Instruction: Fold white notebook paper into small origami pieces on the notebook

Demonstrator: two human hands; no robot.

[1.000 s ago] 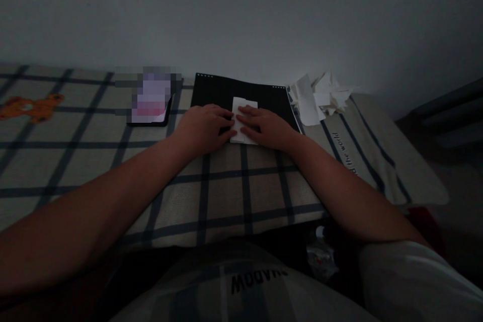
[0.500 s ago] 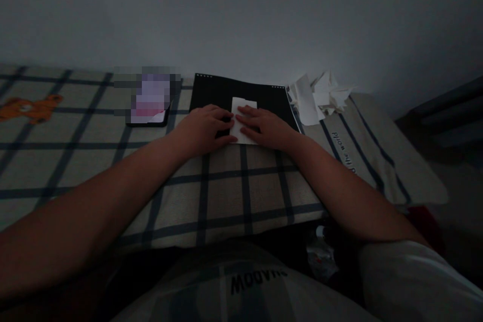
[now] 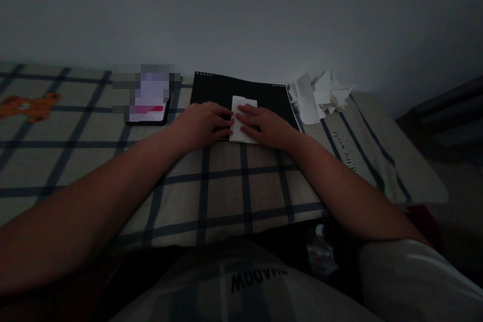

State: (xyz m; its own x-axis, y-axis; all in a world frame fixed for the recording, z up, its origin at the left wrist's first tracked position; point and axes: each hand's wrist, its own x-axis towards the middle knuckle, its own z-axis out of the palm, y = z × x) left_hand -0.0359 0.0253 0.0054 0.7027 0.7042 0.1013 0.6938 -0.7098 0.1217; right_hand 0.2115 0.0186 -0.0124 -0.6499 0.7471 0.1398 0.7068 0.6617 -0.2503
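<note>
A small folded white paper [image 3: 240, 104] lies on a black sheet [image 3: 215, 90] spread over the checked bedcover. My left hand [image 3: 204, 122] rests flat at the paper's left edge, fingers pressing down on it. From the right, my right hand [image 3: 264, 125] lies flat across the paper's lower half, fingertips meeting those of the left. Most of the paper's lower part is hidden under my fingers.
A phone [image 3: 149, 105] with a lit screen lies left of the black sheet. A heap of folded white paper pieces [image 3: 320, 93] sits at the back right. The checked cover [image 3: 226, 186] has an orange bear print [image 3: 28, 105] at far left. A grey wall stands behind.
Both hands stay pressed on the paper with only slight finger shifts. The picture on the phone screen has changed.
</note>
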